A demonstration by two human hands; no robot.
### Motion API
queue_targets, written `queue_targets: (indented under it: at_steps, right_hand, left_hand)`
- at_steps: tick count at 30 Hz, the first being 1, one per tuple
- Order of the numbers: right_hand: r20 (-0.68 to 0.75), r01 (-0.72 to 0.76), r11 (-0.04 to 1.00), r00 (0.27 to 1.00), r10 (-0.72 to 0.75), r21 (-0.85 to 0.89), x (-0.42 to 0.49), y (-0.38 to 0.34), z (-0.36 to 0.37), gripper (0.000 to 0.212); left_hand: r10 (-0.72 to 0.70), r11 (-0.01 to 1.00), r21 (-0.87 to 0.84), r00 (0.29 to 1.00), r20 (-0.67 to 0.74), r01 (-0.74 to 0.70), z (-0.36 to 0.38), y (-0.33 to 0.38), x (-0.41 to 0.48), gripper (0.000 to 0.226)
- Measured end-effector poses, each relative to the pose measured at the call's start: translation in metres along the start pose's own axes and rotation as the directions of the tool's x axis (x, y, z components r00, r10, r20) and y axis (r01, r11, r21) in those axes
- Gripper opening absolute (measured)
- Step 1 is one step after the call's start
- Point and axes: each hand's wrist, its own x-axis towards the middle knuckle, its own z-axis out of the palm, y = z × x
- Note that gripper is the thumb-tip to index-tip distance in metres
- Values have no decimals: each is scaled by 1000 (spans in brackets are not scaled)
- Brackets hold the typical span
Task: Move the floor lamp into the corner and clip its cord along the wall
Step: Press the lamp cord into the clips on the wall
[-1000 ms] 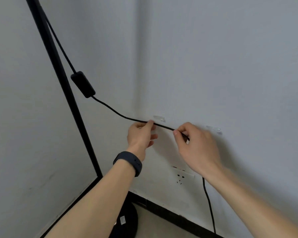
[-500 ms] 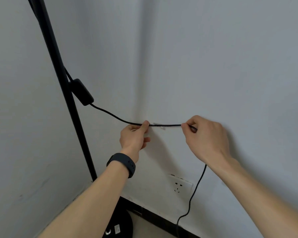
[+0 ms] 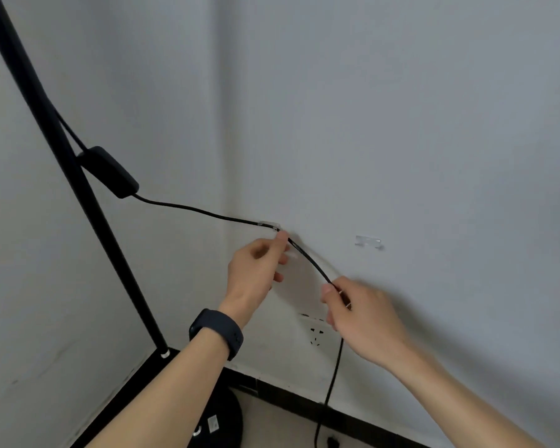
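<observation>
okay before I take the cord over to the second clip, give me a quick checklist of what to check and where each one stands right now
1. Cord seated in first clip: looks ok.
2. Left hand steadying the cord at that clip: ok.
3. Right hand pinching the cord: ok.
4. Second clip empty and on the wall: ok.
5. Cord level with the second clip: not ok, it sags down to the right hand.
6. Enough slack below the right hand: cannot tell.

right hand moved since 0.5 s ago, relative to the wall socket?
Yes. The right hand has dropped from beside the first clip to just above the wall socket, pulling the cord diagonally down.
</observation>
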Motion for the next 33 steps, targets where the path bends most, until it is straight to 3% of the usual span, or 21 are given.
queue_targets:
  at_steps: [2,5,8,12,20,26,29,33]
  right_hand:
    - [84,-12,996,996,4,87,-6,5,-3,37]
    - [133,-47,978,991,20,204,-13,20,-16,35]
    - [-55,-67,963,995,84,260,-16,30,-42,27]
    - [-328,-40,983,940,97,176,-8,24,-79,25]
    - [-411,-30,999,911,43,39,4,8,-95,22]
    - [-478,-11,999,878,35,52,3,22,-89,27]
    - [-435,12,995,900,34,101,-10,45,-66,29]
    - [-161,-83,928,975,150,364,-30,76,-37,38]
  left_hand:
    - [26,998,46,995,99,-31,10,6,-6,36]
    - [-22,1000,4,991,131,22,25,12,-9,32]
    - [-71,996,-48,992,107,77,38,13,-11,35]
    - [-55,996,-71,992,112,63,54,16,-13,35]
    - [-8,995,-102,1000,-29,5,71,15,-17,37]
    - [-3,993,-114,990,-143,-13,83,16,-20,37]
    - [18,992,-117,982,-190,-41,88,14,-23,37]
    - [-12,981,-191,980,-200,-27,94,14,-25,38]
